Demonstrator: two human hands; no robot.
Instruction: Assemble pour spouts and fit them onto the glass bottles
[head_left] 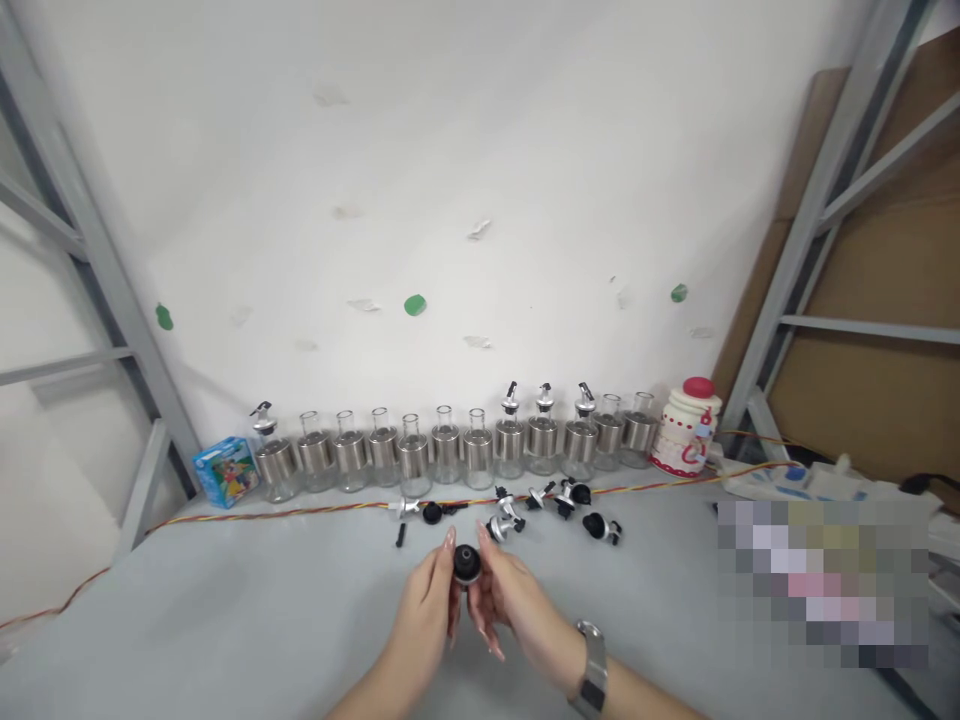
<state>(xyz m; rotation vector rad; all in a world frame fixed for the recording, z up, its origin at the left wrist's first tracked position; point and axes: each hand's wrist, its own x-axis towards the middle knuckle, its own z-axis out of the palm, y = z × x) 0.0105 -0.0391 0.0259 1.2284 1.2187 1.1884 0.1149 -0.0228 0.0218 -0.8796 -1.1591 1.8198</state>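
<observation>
A pourer stopper [466, 565], its round black end facing up, is held between both hands above the front of the table. My left hand [431, 595] grips it from the left with thumb and fingers. From the other side my right hand [511, 590] closes on it, some lower fingers curled beneath. Just beyond the hands lie several loose silver-and-black pourer stoppers [505, 525] and a small black piece [400, 535]. Behind them stands a row of glass bottles with metal sleeves [413, 457]; several carry pourers, such as the one at the far left [262, 418].
A red-and-yellow twisted wire [300, 510] crosses the grey table [225, 610]. A blue box [226, 472] sits left of the bottles, a white-and-red jar [686, 428] right of them. Power strips [810, 480] and a pixelated area are at the right. Metal frames [787, 230] flank the table.
</observation>
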